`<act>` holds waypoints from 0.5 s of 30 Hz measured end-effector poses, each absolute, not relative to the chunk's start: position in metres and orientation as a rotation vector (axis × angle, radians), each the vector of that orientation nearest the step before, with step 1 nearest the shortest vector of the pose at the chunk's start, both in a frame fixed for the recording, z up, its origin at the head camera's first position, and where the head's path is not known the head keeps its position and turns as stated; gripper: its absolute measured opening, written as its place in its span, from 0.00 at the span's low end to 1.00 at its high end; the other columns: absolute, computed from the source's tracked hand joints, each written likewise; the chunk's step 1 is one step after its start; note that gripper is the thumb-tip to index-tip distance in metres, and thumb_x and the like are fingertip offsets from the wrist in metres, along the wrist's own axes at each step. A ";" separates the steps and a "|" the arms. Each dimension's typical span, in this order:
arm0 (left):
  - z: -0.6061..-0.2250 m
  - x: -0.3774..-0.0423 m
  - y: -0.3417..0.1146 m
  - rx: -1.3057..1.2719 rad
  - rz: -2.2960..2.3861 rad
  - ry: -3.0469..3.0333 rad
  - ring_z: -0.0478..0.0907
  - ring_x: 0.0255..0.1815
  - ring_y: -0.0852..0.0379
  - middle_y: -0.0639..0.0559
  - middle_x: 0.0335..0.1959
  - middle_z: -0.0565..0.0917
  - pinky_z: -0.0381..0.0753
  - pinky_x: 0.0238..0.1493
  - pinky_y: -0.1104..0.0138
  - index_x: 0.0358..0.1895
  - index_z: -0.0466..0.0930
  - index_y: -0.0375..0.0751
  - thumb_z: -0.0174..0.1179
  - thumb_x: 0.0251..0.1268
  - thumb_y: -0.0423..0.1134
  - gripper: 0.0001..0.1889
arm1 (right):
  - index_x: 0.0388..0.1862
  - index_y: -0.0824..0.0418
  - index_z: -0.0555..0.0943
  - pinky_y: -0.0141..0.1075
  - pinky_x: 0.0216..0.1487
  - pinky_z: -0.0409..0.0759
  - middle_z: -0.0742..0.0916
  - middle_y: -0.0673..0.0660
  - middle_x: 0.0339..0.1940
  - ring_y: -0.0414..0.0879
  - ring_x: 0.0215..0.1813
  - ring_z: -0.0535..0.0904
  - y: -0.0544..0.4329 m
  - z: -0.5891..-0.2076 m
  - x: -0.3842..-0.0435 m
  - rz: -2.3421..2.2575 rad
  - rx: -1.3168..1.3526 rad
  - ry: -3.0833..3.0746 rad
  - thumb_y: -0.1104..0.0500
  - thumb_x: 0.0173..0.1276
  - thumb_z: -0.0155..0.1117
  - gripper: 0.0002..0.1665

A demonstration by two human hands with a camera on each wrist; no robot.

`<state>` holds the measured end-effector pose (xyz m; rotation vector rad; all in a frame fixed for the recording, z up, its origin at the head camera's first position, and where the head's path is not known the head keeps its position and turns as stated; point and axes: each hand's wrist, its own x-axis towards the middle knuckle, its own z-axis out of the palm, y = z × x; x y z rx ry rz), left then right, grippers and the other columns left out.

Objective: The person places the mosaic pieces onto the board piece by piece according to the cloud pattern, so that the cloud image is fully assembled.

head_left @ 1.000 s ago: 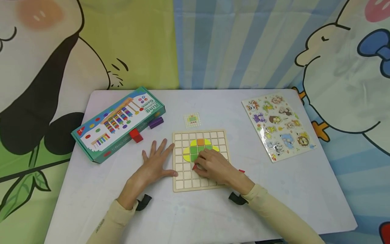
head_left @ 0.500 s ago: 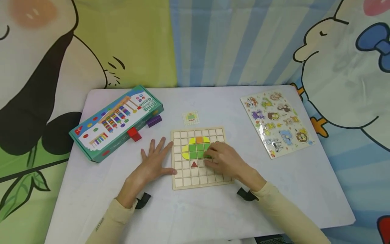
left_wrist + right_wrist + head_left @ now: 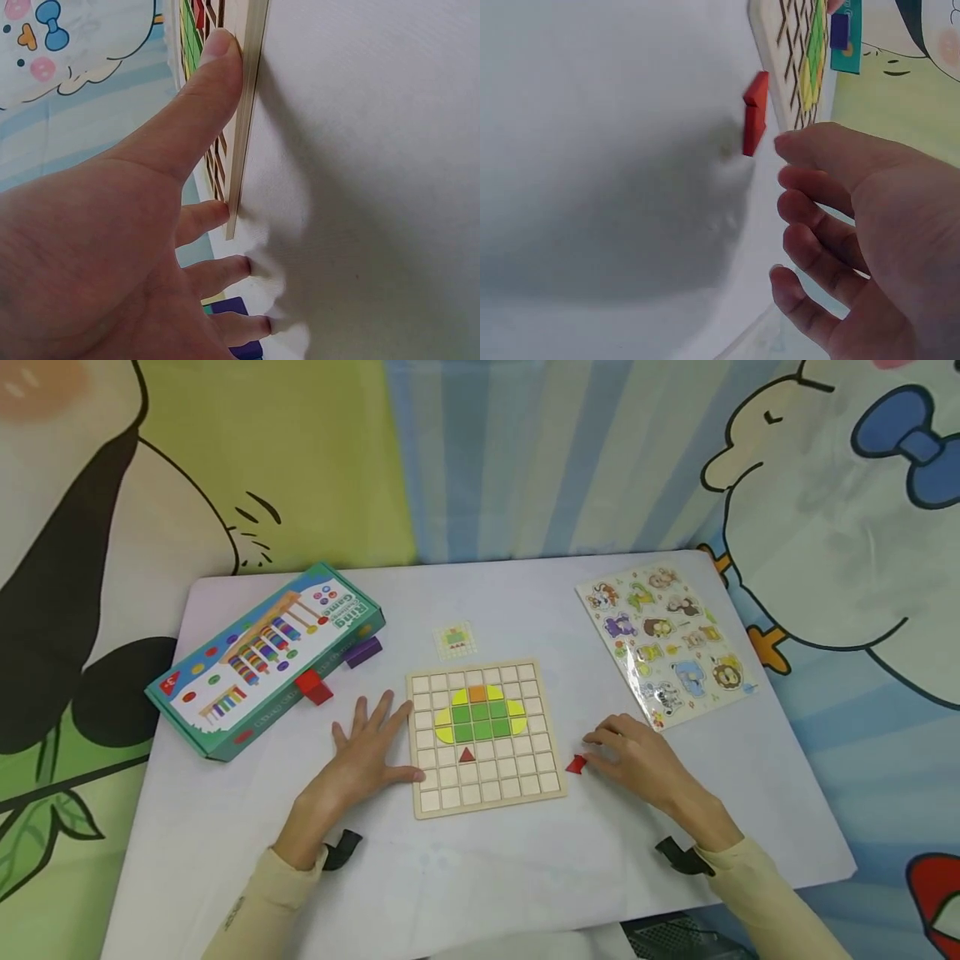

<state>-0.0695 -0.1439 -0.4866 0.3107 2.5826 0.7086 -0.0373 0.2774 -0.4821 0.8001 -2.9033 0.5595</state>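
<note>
Just small red triangular piece [image 3: 576,765] beside board [image 3: 551,789].

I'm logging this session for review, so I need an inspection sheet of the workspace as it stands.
Surface: white table, bare in front of the person.
Job's things: wooden grid board with green, yellow and orange tiles and one red triangle set in it; loose red piece on the table just right of the board; small pattern card behind the board.
Clutter: teal game box, red block, purple block, animal puzzle sheet.
Hands: left hand flat, thumb against the board's left edge; right hand fingers loosely bent, beside the red piece, holding nothing.
Cables: nothing seen.
Surroundings: cartoon-print cloth backdrop.
</note>
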 end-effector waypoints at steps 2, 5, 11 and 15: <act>-0.487 -0.070 -0.144 0.314 0.707 2.582 0.26 0.81 0.25 0.38 0.85 0.39 0.27 0.65 0.19 0.83 0.50 0.50 0.79 0.46 0.56 0.61 | 0.42 0.58 0.90 0.37 0.40 0.83 0.85 0.50 0.39 0.43 0.41 0.80 0.278 -0.486 -0.033 0.569 0.807 -2.940 0.59 0.53 0.83 0.16; -0.487 -0.071 -0.143 0.319 0.697 2.582 0.26 0.81 0.25 0.37 0.85 0.39 0.28 0.65 0.19 0.83 0.50 0.49 0.79 0.47 0.56 0.61 | 0.43 0.58 0.90 0.37 0.41 0.82 0.85 0.50 0.40 0.42 0.41 0.80 0.276 -0.490 -0.029 0.572 0.815 -2.960 0.59 0.54 0.82 0.16; -0.488 -0.071 -0.143 0.310 0.691 2.575 0.25 0.81 0.25 0.37 0.85 0.39 0.28 0.65 0.19 0.83 0.50 0.49 0.79 0.47 0.57 0.61 | 0.43 0.58 0.90 0.37 0.41 0.81 0.85 0.50 0.40 0.42 0.41 0.79 0.271 -0.494 -0.031 0.566 0.843 -2.931 0.59 0.56 0.80 0.15; -0.488 -0.071 -0.143 0.314 0.686 2.574 0.25 0.81 0.25 0.37 0.85 0.39 0.28 0.64 0.19 0.83 0.50 0.49 0.78 0.47 0.57 0.61 | 0.43 0.58 0.89 0.37 0.41 0.81 0.85 0.50 0.39 0.43 0.41 0.79 0.270 -0.496 -0.034 0.571 0.848 -2.913 0.59 0.57 0.80 0.14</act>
